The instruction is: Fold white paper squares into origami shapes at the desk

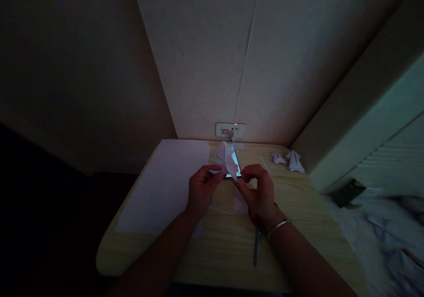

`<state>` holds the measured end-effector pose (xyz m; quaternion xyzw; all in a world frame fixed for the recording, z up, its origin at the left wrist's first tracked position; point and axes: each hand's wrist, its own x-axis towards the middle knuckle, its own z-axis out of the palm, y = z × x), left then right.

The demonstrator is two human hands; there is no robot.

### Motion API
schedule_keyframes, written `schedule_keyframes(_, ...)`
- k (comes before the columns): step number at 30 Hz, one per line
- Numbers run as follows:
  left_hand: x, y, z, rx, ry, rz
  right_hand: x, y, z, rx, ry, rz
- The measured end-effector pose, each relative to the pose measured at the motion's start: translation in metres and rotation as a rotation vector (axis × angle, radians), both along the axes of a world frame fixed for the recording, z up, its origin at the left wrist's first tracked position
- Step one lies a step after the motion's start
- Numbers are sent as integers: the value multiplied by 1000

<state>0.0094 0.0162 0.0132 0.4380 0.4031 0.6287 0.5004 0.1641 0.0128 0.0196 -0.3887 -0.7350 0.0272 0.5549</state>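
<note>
A small folded white paper piece (224,159) is held up above a light wooden table (298,208). My left hand (201,190) pinches its lower left edge with fingers closed. My right hand (258,193) grips its lower right corner, also closed, and a bracelet sits on that wrist. Behind the paper a lit phone (236,161) lies on the table, partly hidden by the paper. The room is dim.
A large white sheet (165,186) covers the table's left part. Two small folded paper shapes (288,159) rest at the back right. Scissors (256,244) lie under my right wrist. A wall socket (230,130) sits behind the table; rumpled bedding (387,230) is at right.
</note>
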Motion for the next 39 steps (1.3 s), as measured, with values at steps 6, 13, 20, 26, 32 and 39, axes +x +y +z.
schedule_keyframes(6,1,-3,5,152,59,16,-5,-3,3,-83,-3,125)
schedule_keyframes(13,1,-6,8,214,89,37,-11,-9,11,-130,105,171)
schedule_keyframes(20,2,-10,10,310,140,83,-18,-10,4,-240,304,182)
schedule_keyframes(26,2,-11,6,321,193,130,-22,-10,-3,-336,412,177)
schedule_keyframes(32,2,-10,2,348,249,205,-27,-11,-2,-393,519,165)
schedule_keyframes(39,3,-8,1,285,179,142,-27,-9,-1,-411,547,177)
